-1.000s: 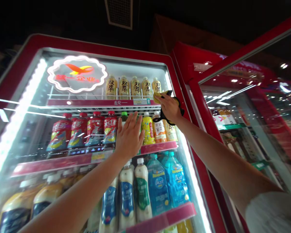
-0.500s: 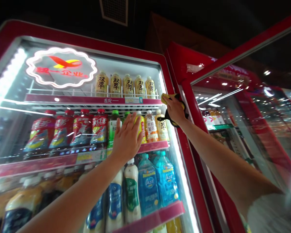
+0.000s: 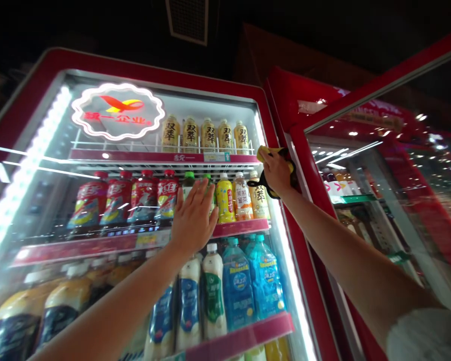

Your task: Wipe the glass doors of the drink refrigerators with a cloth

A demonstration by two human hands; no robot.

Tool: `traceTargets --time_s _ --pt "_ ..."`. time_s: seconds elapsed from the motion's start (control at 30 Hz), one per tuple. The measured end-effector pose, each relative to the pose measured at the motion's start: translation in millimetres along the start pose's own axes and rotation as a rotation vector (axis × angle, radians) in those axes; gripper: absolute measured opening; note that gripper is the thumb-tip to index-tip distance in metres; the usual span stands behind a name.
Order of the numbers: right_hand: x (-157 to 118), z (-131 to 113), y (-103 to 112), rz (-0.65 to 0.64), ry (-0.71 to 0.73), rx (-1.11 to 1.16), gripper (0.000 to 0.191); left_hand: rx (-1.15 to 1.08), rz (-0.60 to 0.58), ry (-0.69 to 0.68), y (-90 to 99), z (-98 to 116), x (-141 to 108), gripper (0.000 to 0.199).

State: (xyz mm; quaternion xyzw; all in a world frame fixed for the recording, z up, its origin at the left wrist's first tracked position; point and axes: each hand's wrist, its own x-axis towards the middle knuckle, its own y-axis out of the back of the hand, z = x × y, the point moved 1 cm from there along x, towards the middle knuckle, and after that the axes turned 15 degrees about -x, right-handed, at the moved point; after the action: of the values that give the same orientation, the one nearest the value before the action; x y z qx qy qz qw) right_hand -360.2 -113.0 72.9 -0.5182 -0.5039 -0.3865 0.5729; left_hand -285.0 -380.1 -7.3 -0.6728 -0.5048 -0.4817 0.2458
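Note:
My left hand [image 3: 193,216] lies with its fingers spread against the glass front of a lit drinks cooler [image 3: 225,90], before the middle shelf of bottles, and holds nothing. My right hand [image 3: 277,173] is higher and to the right, at the cooler's right edge. It presses a yellow and black cloth [image 3: 263,153] there. Part of the cloth hangs out below and to the left of the fingers, near a yellow-labelled bottle [image 3: 260,196] behind the glass.
An open glass door with a red frame [image 3: 379,82] reaches across the upper right. Blue bottles [image 3: 237,281] stand on a lower shelf. A glowing logo sign [image 3: 118,111] is at the cooler's upper left. A vent [image 3: 188,19] sits in the dark ceiling.
The view has shifted so the cooler appears farther right. My left hand has moved left relative to the bottles, uncovering the yellow one. My right hand still holds the cloth near the right edge.

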Motion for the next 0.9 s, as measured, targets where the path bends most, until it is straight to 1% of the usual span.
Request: traceTargets --time_s 0.07,0.13,0.2,0.27,0.3,0.33,0.4,0.43,0.47,0.53,0.57,0.63,0.7,0.77,0.8,0.83,0.9 --pt "8 -25 0 0.007 0.012 -0.005 0.048 0.013 0.011 0.027 1.7 -4 0 0.056" --pt "-4 -46 5 0.004 0.112 0.008 0.047 0.016 0.011 0.037 2.2 -6 -1 0.057" --pt "-27 -52 14 -0.017 0.262 0.045 0.047 0.011 0.003 0.032 3.7 -8 -4 0.058" --pt "-47 -41 22 -0.062 0.369 0.074 0.046 0.007 -0.006 0.023 7.9 -10 -8 0.058" --pt "-52 -32 24 -0.076 0.373 0.079 0.045 0.007 -0.012 0.021 11.1 -12 -11 0.057" --pt "-51 -23 24 -0.074 0.338 0.082 0.044 0.011 -0.016 0.021 14.7 -14 -13 0.057" --pt "-38 -13 18 -0.024 0.192 0.094 0.044 0.022 -0.020 0.033 22.3 -19 -16 0.056" --pt "-28 -16 13 0.006 0.114 0.104 0.046 0.027 -0.017 0.044 25.6 -22 -17 0.056" --pt "-18 -23 9 0.026 0.054 0.111 0.047 0.031 -0.013 0.057 28.4 -24 -18 0.057" --pt "-5 -51 5 0.012 0.012 0.110 0.047 0.038 -0.008 0.089 31.8 -27 -20 0.057" --pt "-5 -68 6 -0.015 0.029 0.110 0.047 0.045 -0.012 0.102 32.7 -28 -20 0.057" --pt "-17 -98 14 -0.075 0.120 0.132 0.044 0.061 -0.031 0.121 34.0 -28 -23 0.057" --pt "-40 -112 26 -0.113 0.247 0.185 0.041 0.068 -0.054 0.127 36.8 -29 -27 0.058" --pt "-59 -108 34 -0.115 0.346 0.243 0.037 0.074 -0.062 0.123 42.9 -32 -33 0.058" --pt "-63 -102 36 -0.107 0.363 0.266 0.035 0.080 -0.064 0.118 47.0 -34 -36 0.059" --pt "-63 -96 35 -0.094 0.351 0.282 0.034 0.089 -0.065 0.112 51.4 -36 -39 0.058" --pt "-51 -92 29 -0.073 0.241 0.284 0.034 0.113 -0.066 0.118 59.8 -40 -43 0.058"
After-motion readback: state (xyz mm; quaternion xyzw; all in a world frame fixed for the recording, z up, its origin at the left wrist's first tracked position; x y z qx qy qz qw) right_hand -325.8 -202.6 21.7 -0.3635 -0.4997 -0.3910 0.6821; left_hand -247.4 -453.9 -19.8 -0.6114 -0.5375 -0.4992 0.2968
